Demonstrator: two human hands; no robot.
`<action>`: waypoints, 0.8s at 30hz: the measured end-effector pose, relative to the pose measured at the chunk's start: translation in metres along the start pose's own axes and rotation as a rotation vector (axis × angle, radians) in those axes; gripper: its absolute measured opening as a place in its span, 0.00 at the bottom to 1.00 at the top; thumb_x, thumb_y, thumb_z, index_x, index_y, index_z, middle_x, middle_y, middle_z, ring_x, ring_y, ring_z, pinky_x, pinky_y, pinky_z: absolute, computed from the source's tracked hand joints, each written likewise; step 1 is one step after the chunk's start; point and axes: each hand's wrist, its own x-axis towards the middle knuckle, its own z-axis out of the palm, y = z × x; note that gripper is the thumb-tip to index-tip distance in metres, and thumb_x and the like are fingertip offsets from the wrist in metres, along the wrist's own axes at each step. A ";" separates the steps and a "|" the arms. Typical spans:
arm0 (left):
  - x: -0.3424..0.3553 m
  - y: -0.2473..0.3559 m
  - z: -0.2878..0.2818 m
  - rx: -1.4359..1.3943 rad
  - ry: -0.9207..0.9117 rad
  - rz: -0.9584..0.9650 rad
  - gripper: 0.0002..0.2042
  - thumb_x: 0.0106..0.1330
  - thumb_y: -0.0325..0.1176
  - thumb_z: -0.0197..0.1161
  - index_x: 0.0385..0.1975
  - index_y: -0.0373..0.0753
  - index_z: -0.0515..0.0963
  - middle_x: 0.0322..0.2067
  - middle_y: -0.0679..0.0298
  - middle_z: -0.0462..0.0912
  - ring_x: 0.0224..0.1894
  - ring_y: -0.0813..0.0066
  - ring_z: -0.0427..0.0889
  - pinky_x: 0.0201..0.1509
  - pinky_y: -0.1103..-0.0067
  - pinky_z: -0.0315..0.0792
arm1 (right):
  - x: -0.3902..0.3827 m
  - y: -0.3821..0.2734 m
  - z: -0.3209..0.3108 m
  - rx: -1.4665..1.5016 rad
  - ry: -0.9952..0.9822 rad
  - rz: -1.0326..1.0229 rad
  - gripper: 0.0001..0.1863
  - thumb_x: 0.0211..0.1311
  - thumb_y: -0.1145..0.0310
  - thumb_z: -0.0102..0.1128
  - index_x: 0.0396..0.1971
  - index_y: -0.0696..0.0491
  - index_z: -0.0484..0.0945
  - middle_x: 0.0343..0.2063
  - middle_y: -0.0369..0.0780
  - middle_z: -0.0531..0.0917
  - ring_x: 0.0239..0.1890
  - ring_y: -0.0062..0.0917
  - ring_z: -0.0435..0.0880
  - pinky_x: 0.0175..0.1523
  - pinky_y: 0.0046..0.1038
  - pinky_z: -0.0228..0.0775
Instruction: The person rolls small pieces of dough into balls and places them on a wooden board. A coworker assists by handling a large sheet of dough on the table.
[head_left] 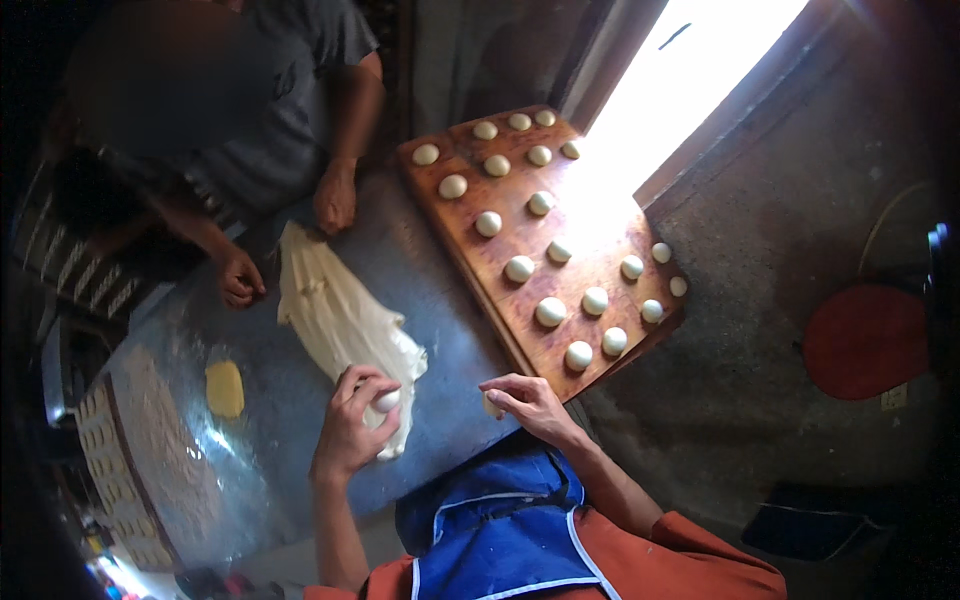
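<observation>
My left hand is closed around a small white dough ball, above the near end of a long sheet of pale dough. To its right, my right hand pinches a small cream-coloured piece of dough between thumb and fingers, close to the table's right edge. The long dough lies in folds across the metal table. Beyond my right hand, a wooden board carries several round dough balls, set apart from one another.
Across the table stands a person in a grey shirt, hands near the dough's far end. A yellow block lies at left beside scattered flour. A tray of small pieces is at the left edge; a round red object is at right.
</observation>
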 end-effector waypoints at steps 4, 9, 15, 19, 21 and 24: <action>0.105 0.049 0.040 -0.127 -0.017 0.132 0.16 0.56 0.23 0.71 0.45 0.39 0.82 0.47 0.58 0.77 0.52 0.56 0.81 0.59 0.66 0.77 | -0.007 -0.020 -0.052 -0.173 0.154 -0.145 0.22 0.61 0.64 0.76 0.54 0.55 0.85 0.46 0.43 0.85 0.43 0.27 0.86 0.51 0.29 0.80; 0.265 0.109 0.128 -0.204 0.024 0.377 0.25 0.58 0.22 0.73 0.56 0.40 0.76 0.49 0.59 0.81 0.52 0.62 0.83 0.56 0.69 0.78 | 0.020 -0.058 -0.173 -0.620 0.599 -0.486 0.38 0.56 0.66 0.80 0.66 0.56 0.72 0.38 0.42 0.85 0.32 0.27 0.84 0.37 0.29 0.80; 0.426 0.070 0.275 -0.149 -0.064 0.261 0.33 0.55 0.23 0.74 0.62 0.39 0.68 0.45 0.57 0.82 0.51 0.58 0.83 0.55 0.66 0.78 | 0.084 -0.126 -0.255 -0.560 0.912 -1.118 0.50 0.52 0.66 0.84 0.71 0.60 0.62 0.40 0.42 0.84 0.33 0.25 0.81 0.37 0.26 0.77; 0.426 0.071 0.316 0.281 -0.150 0.280 0.49 0.52 0.34 0.78 0.74 0.42 0.56 0.59 0.49 0.77 0.66 0.48 0.71 0.69 0.58 0.65 | 0.124 -0.043 -0.286 -0.921 0.837 -0.584 0.58 0.50 0.59 0.85 0.75 0.59 0.56 0.45 0.45 0.81 0.44 0.35 0.80 0.47 0.36 0.75; 0.395 0.089 0.275 0.220 -0.061 0.327 0.48 0.55 0.35 0.76 0.76 0.41 0.56 0.66 0.48 0.71 0.72 0.48 0.65 0.76 0.56 0.54 | 0.117 -0.040 -0.273 -0.950 0.787 -0.398 0.60 0.50 0.53 0.84 0.76 0.59 0.54 0.50 0.46 0.80 0.49 0.36 0.79 0.53 0.40 0.72; 0.304 0.096 0.249 -0.301 0.055 0.217 0.33 0.63 0.33 0.69 0.69 0.38 0.66 0.65 0.46 0.73 0.69 0.51 0.71 0.74 0.55 0.61 | 0.092 -0.046 -0.247 -0.539 0.635 -0.392 0.58 0.57 0.43 0.76 0.76 0.58 0.54 0.58 0.47 0.78 0.55 0.34 0.77 0.58 0.40 0.70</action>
